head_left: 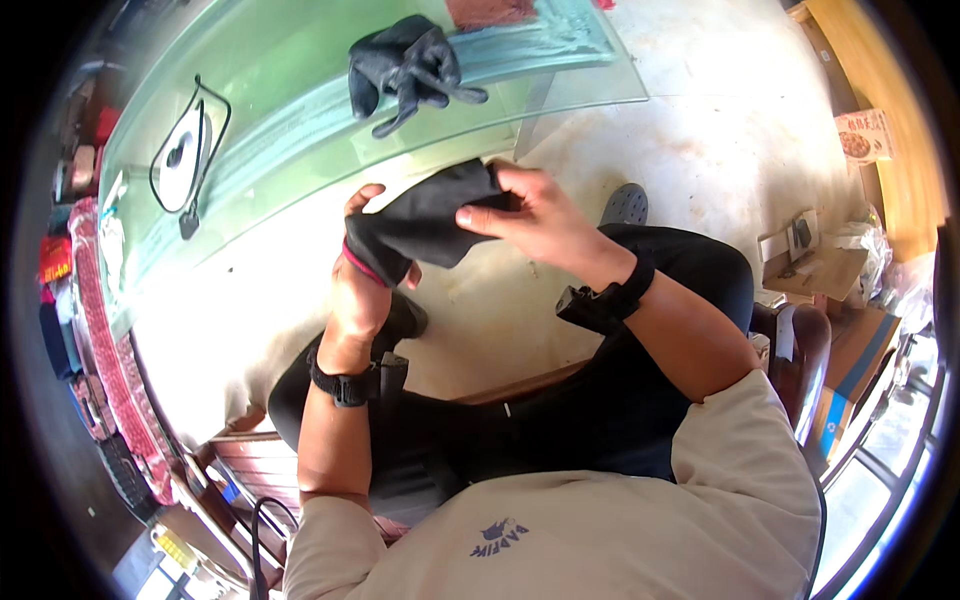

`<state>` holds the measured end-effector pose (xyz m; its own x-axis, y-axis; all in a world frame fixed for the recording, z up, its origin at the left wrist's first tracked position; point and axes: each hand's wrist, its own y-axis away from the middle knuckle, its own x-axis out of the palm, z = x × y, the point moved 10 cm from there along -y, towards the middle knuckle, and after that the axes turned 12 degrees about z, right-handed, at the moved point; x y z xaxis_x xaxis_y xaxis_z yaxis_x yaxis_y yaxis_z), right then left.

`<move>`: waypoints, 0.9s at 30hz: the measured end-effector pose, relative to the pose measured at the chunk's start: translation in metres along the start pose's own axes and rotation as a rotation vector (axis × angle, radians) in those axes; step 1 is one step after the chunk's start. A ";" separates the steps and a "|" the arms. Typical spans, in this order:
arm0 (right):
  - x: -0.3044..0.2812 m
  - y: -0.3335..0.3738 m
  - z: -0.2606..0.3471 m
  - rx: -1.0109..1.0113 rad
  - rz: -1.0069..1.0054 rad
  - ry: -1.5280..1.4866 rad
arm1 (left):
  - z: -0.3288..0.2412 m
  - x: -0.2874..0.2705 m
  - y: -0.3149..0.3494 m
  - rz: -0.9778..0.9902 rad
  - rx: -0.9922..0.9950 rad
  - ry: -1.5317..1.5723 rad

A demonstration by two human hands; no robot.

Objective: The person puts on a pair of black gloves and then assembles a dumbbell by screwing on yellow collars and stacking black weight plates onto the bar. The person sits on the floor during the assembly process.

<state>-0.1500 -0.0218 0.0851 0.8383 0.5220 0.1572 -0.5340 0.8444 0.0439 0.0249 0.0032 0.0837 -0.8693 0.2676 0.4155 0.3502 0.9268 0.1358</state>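
Just off the near edge of the green glass tabletop [300, 155], above the pale floor [720, 120], a black cloth piece [430, 218] with a pink hem [361, 264] was held up between the person's two hands. The left hand [357, 298] had the hemmed end, its fingers showing on both sides of the cloth; whether any of them went inside the opening could not be told. The right hand [545, 222] pinched the opposite end, its thumb laid flat along the near face and its other fingers bent around the top corner. Between the two grips the cloth rose slightly from left to right. Each wrist wore a black strap with a small dark box: the left strap [345, 388] above the left thigh, the right strap [633, 283] beside the right knee

On the glass, beyond the cloth, lay a crumpled heap of dark gloves [405, 70], their fingers pointing toward the near edge. Well to the left of the heap, a black cord [228, 108] looped around a pale oval object [185, 175], and a reddish-brown slab [490, 12] sat at the far side. Near the right knee a grey clog [626, 205] stood on the floor, and an open cardboard box [825, 275] was off to the right
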 end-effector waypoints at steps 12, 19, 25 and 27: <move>-0.006 0.005 0.029 -0.185 -0.111 0.352 | 0.001 0.024 -0.011 0.064 -0.035 -0.060; 0.006 0.026 0.110 -0.565 -0.242 0.448 | -0.076 0.028 0.005 -0.119 0.360 -0.468; -0.010 -0.012 0.163 -0.546 -0.417 0.409 | -0.138 0.028 -0.013 -0.187 0.852 -0.317; -0.003 -0.035 0.169 -0.603 -0.501 0.730 | -0.145 0.033 -0.030 -0.452 0.630 -0.751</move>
<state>-0.1526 -0.0734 0.2499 0.9168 -0.1231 -0.3800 -0.1360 0.7983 -0.5867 0.0367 -0.0540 0.2239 -0.9400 -0.2385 -0.2440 -0.1126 0.8919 -0.4380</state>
